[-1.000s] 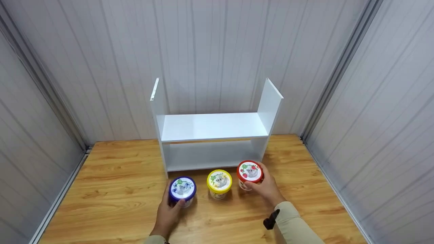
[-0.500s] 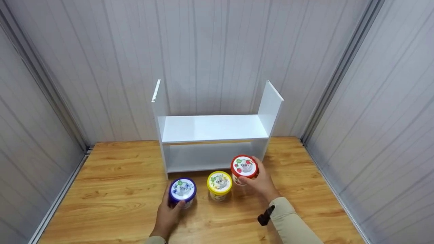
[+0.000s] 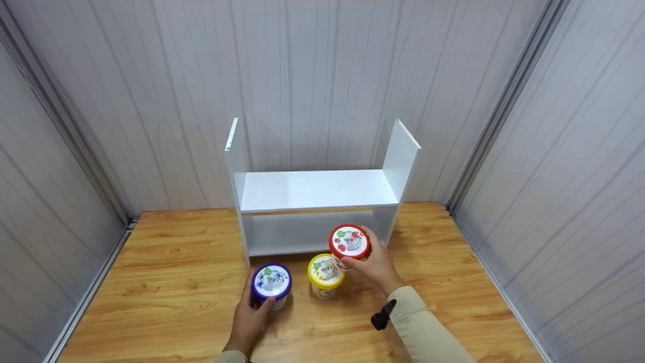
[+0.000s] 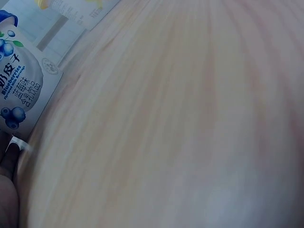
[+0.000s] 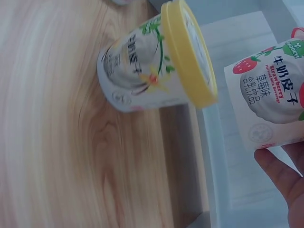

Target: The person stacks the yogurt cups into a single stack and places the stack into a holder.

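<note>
My right hand (image 3: 377, 262) grips a strawberry milk beverage tub (image 5: 266, 95) with a red lid, held up off the table. In the head view it overlaps the far edge of the yellow-lidded tub (image 3: 325, 275), which stands upright on the table. Blueberry pictures mark the blue-lidded tub (image 4: 21, 80) at the left. My left hand (image 3: 250, 315) curls round that blue-lidded tub, thumb at its near side. Only a bit of the left hand shows in the left wrist view.
Behind the tubs stands a white two-tier shelf (image 3: 317, 189) with upright side panels. It rests on a wood-grain table (image 3: 171, 282). Pale panelled walls (image 3: 322, 75) enclose the table at the back and both sides.
My right hand has carried the red-lidded tub left and towards the shelf, from right of the yellow-lidded tub to over its far edge. The left hand and blue-lidded tub have stayed put.
</note>
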### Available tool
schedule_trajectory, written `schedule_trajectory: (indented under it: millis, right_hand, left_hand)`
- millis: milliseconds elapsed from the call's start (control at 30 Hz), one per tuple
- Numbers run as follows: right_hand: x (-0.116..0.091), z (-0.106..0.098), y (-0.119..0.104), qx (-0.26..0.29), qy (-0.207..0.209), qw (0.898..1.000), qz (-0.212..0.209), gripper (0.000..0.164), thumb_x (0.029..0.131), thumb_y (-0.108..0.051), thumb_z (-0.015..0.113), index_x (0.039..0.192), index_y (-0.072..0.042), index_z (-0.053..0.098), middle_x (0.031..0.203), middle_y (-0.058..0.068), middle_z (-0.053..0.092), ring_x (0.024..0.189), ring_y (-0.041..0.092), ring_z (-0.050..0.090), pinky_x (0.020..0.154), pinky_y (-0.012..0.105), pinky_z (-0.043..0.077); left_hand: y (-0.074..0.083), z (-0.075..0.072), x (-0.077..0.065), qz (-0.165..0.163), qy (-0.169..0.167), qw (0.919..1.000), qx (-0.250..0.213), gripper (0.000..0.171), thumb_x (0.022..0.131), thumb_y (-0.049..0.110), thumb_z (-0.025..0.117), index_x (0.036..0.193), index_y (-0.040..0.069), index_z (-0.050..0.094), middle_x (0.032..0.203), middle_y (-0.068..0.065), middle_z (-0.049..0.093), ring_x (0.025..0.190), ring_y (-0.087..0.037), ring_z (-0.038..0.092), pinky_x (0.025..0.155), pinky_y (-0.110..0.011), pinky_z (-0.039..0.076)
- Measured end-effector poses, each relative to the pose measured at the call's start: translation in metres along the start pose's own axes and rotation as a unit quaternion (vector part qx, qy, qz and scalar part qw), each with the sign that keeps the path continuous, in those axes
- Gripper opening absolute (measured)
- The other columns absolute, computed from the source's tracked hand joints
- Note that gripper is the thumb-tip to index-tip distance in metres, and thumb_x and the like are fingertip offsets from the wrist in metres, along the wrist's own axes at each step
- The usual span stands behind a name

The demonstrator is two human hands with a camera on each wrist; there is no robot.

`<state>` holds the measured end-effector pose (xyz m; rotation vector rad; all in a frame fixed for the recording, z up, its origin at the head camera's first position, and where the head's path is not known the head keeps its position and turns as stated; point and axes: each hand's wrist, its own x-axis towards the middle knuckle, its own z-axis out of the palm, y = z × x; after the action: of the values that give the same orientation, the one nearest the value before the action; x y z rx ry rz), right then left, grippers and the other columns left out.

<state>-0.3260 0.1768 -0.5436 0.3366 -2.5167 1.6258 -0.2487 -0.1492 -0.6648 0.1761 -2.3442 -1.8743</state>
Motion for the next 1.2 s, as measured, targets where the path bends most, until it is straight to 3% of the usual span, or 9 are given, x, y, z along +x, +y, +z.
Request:
schedule_trajectory:
  millis: [200,333,733,1000,1200]
  right_hand:
    - [0.000,0.012,-0.007,-0.001,-0.013,1.000,0.004,0.108,0.071,-0.043,0.092,0.156,-0.012,0.034,0.146,0.014,0.051,0.133,0.032,0.050,0.110,0.050,0.045]
    - [0.002,0.022,-0.013,0.007,-0.023,1.000,0.008,0.109,0.071,-0.048,0.090,0.157,-0.014,0.032,0.147,0.013,0.050,0.134,0.032,0.049,0.111,0.051,0.044]
    - [0.003,0.048,-0.028,0.010,-0.047,0.998,0.034,0.113,0.068,-0.056,0.089,0.158,-0.020,0.031,0.146,0.009,0.051,0.133,0.031,0.050,0.109,0.054,0.045]
    - [0.001,0.060,-0.031,0.033,-0.056,0.998,0.000,0.106,0.073,-0.048,0.089,0.157,-0.014,0.032,0.141,0.010,0.055,0.129,0.030,0.054,0.106,0.053,0.048]
    - [-0.001,0.069,-0.035,0.016,-0.055,0.998,-0.016,0.105,0.074,-0.048,0.088,0.156,-0.014,0.033,0.138,0.011,0.056,0.127,0.029,0.055,0.105,0.051,0.049]
  left_hand:
    - [-0.002,0.002,-0.002,-0.016,-0.002,0.9999,0.002,0.099,0.086,0.037,0.079,0.163,0.018,0.019,0.164,-0.022,0.024,0.149,-0.045,0.023,0.121,-0.057,0.023]
    - [-0.001,0.000,-0.001,-0.009,0.002,1.0000,-0.001,0.100,0.086,0.040,0.079,0.163,0.016,0.020,0.163,-0.024,0.025,0.148,-0.046,0.024,0.120,-0.058,0.024]
    - [-0.002,-0.003,0.001,-0.029,-0.001,0.9995,0.012,0.103,0.083,0.046,0.080,0.163,0.023,0.019,0.165,-0.021,0.022,0.149,-0.047,0.022,0.120,-0.059,0.024]
    - [-0.002,-0.002,0.001,0.001,0.006,0.9999,0.010,0.096,0.087,0.030,0.079,0.163,0.017,0.022,0.163,-0.023,0.026,0.148,-0.046,0.025,0.120,-0.058,0.024]
    - [-0.001,-0.002,0.002,0.013,0.009,0.9999,0.002,0.094,0.088,0.024,0.079,0.162,0.013,0.022,0.161,-0.026,0.027,0.147,-0.046,0.026,0.121,-0.057,0.023]
